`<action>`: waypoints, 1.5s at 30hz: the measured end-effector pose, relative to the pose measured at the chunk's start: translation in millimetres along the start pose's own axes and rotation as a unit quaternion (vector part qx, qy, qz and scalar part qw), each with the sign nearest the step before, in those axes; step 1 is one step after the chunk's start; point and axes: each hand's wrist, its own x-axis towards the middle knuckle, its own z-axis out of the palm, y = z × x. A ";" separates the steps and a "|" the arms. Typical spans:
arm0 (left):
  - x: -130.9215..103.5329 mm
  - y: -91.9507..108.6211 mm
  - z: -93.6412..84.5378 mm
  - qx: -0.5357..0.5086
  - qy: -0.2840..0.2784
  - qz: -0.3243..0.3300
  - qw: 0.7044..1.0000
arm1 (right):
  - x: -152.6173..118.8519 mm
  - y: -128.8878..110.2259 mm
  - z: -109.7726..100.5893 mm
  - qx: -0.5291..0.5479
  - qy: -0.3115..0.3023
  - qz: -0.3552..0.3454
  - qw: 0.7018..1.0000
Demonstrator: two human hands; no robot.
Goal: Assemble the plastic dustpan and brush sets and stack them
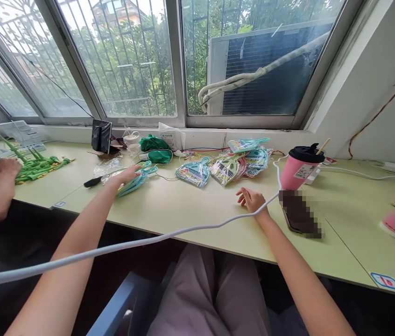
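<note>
1. From the seat, the left hand point(127, 176) reaches to 11 o'clock, its fingers over the handles of the teal fan-shaped pieces point(132, 185) on the worktop point(169, 212); whether it grips them or only touches them, I cannot tell.
2. The right hand point(251, 200) rests at 1 o'clock, holding nothing, fingers loosely curled, with the phone point(299, 214) near it at 2 o'clock.
3. Towards 12 o'clock, a teal packet point(193, 172), a green packet point(227, 169) and a teal stack point(257, 161) lie in shiny clear film; these look finished as far as wrapping goes.
4. The pieces by the left hand lie apart from that cluster, so they seem not yet gathered in; whether they are fully wrapped is unclear.
5. Crumpled clear film point(108, 165) lies just beyond them, near 11 o'clock.
6. How many pieces remain cannot be told.
</note>
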 end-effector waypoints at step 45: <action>15.4 142.5 162.1 -0.055 -0.075 -0.141 0.986 | 5.3 -5.2 2.0 -0.029 -0.005 0.002 1.000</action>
